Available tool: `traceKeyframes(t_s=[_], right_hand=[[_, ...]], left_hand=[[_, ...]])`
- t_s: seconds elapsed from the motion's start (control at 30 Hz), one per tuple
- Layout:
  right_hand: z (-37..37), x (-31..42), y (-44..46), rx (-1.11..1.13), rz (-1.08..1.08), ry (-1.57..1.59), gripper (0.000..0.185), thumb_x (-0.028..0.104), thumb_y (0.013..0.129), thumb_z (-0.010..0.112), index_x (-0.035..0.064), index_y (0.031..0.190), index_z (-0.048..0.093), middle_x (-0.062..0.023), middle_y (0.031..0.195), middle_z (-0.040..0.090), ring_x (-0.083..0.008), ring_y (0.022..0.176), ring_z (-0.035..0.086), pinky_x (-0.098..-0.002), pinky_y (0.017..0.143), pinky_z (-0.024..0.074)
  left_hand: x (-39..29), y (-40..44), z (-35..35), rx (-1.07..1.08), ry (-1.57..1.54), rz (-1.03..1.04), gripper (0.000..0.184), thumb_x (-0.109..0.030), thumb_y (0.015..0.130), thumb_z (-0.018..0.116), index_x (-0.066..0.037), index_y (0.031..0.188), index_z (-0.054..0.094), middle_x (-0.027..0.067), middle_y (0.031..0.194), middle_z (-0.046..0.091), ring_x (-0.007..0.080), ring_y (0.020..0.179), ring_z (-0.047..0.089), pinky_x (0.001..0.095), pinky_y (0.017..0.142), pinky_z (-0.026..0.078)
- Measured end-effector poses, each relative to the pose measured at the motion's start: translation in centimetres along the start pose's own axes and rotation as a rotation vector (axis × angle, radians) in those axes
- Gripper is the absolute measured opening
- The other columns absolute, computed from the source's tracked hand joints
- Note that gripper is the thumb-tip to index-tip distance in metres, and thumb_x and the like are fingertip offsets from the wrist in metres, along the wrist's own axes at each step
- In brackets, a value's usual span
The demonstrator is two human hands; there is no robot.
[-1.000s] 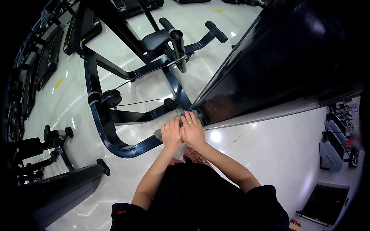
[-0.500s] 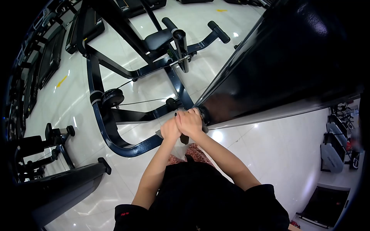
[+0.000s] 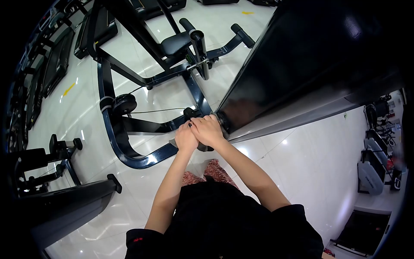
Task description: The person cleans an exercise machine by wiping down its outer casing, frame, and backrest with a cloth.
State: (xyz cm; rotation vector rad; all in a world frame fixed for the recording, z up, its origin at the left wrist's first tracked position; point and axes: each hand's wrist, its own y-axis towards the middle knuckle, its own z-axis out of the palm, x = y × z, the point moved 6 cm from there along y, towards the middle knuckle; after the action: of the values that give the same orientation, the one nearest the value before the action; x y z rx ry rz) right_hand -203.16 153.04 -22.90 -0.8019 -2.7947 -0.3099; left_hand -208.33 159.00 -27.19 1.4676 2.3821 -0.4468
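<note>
My left hand (image 3: 186, 137) and my right hand (image 3: 208, 130) are close together in front of me, the right one partly overlapping the left. Their fingers are bent over a grey cloth (image 3: 205, 148), of which only small edges show under and beside the hands; most of it is hidden. Both hands are at the blue-black steel frame (image 3: 144, 161) of a gym machine, where it meets a tall glossy black panel (image 3: 293, 73). A small black roller (image 3: 189, 113) sits just beyond my fingers.
A round black pulley (image 3: 125, 104) with a cable lies left of my hands. Farther off stand a padded seat (image 3: 176, 44) and an upright metal post (image 3: 198, 52). Another machine (image 3: 73, 203) is at lower left. Treadmills (image 3: 56, 64) line the far left.
Both hands, still together, have moved slightly up and left in view along with the cloth. The view has shifted a little, and the black panel appears tilted differently.
</note>
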Motion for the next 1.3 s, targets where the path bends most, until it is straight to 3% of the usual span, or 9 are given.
traceKeyframes(t_s=[0.07, 0.27, 0.47, 0.6, 0.77, 1.07, 1.17, 1.2, 1.3], right_hand=[[-0.1, 0.1, -0.8, -0.015, -0.025, 0.025, 0.031, 0.027, 0.084, 0.046, 0.0071, 0.103, 0.061, -0.0087, 0.101, 0.063, -0.0232, 0.094, 0.055, -0.0378, 0.085, 0.0361], [-1.2, 1.0, -3.9, -0.193, -0.079, 0.038, 0.038, 0.028, 0.082, 0.049, 0.0079, 0.114, 0.056, -0.0141, 0.12, 0.053, -0.0311, 0.113, 0.044, -0.0436, 0.099, 0.0281], [-0.8, 1.5, -8.1, -0.062, -0.025, 0.085, 0.046, 0.031, 0.085, 0.049, 0.0136, 0.128, 0.045, -0.0144, 0.135, 0.037, -0.035, 0.125, 0.031, -0.0519, 0.1, 0.0243], [-1.8, 2.1, -9.7, 0.09, 0.08, 0.026, 0.052, 0.035, 0.084, 0.05, 0.007, 0.128, 0.044, -0.0159, 0.138, 0.033, -0.0335, 0.129, 0.026, -0.0561, 0.1, 0.022], [-4.5, 4.1, -6.9, -0.149, -0.012, 0.324, 0.047, 0.02, 0.078, 0.054, 0.0008, 0.12, 0.046, -0.0201, 0.127, 0.043, -0.036, 0.118, 0.04, -0.0441, 0.098, 0.032], [-0.5, 2.3, -1.9, -0.316, -0.14, 0.134, 0.029, 0.021, 0.076, 0.054, -0.0004, 0.095, 0.06, -0.0151, 0.102, 0.06, -0.0286, 0.1, 0.052, -0.0391, 0.093, 0.0359], [-1.1, 0.4, -0.8, -0.157, -0.058, 0.006, 0.024, 0.022, 0.076, 0.055, 0.0018, 0.086, 0.061, -0.0115, 0.09, 0.061, -0.0259, 0.088, 0.054, -0.0382, 0.085, 0.0385], [-1.0, 0.1, -1.0, -0.321, -0.075, 0.021, 0.025, 0.023, 0.075, 0.056, 0.0013, 0.086, 0.062, -0.0119, 0.092, 0.061, -0.0261, 0.09, 0.054, -0.0389, 0.088, 0.0377], [0.2, -0.3, -1.0, -0.234, -0.056, 0.006, 0.027, 0.024, 0.074, 0.057, 0.0007, 0.085, 0.064, -0.0117, 0.094, 0.062, -0.0258, 0.093, 0.053, -0.0396, 0.092, 0.0362]], left_hand=[[-0.1, -1.4, -0.5, -0.471, -0.035, 0.135, 0.032, -0.023, 0.078, 0.052, -0.002, 0.102, 0.058, 0.0169, 0.111, 0.057, 0.0321, 0.099, 0.054, 0.0414, 0.085, 0.041], [-0.4, -3.3, 0.5, -0.318, -0.017, 0.134, 0.049, -0.026, 0.081, 0.048, 0.002, 0.121, 0.045, 0.0191, 0.13, 0.04, 0.0328, 0.119, 0.037, 0.0474, 0.099, 0.027], [-1.5, -7.0, 1.2, -0.261, 0.061, 0.19, 0.055, -0.027, 0.08, 0.047, 0.004, 0.126, 0.041, 0.0216, 0.136, 0.032, 0.0372, 0.127, 0.026, 0.0535, 0.101, 0.02], [-2.5, -9.4, -0.2, -0.124, -0.036, 0.18, 0.056, -0.023, 0.078, 0.051, 0.003, 0.127, 0.041, 0.0216, 0.137, 0.03, 0.0382, 0.129, 0.024, 0.056, 0.102, 0.018], [-0.3, -8.3, -4.5, -0.302, -0.26, 0.184, 0.042, -0.014, 0.073, 0.06, 0.002, 0.111, 0.05, 0.0195, 0.118, 0.049, 0.0379, 0.113, 0.042, 0.042, 0.096, 0.035], [2.3, -2.4, -0.1, -0.396, -0.062, -0.014, 0.035, -0.028, 0.082, 0.049, -0.006, 0.107, 0.055, 0.0093, 0.109, 0.058, 0.0251, 0.104, 0.05, 0.0376, 0.09, 0.036], [2.1, -2.4, 0.1, -0.198, -0.105, -0.178, 0.032, -0.026, 0.082, 0.048, -0.008, 0.108, 0.056, 0.0081, 0.111, 0.056, 0.0253, 0.107, 0.049, 0.039, 0.091, 0.035], [1.9, -2.4, -0.1, -0.268, -0.064, -0.155, 0.031, -0.027, 0.083, 0.047, -0.008, 0.106, 0.057, 0.0078, 0.109, 0.057, 0.0248, 0.106, 0.05, 0.0404, 0.093, 0.033], [1.4, -2.4, -0.8, -0.425, 0.035, -0.12, 0.032, -0.029, 0.082, 0.048, -0.008, 0.106, 0.057, 0.0074, 0.106, 0.058, 0.0245, 0.104, 0.05, 0.0442, 0.094, 0.03]])
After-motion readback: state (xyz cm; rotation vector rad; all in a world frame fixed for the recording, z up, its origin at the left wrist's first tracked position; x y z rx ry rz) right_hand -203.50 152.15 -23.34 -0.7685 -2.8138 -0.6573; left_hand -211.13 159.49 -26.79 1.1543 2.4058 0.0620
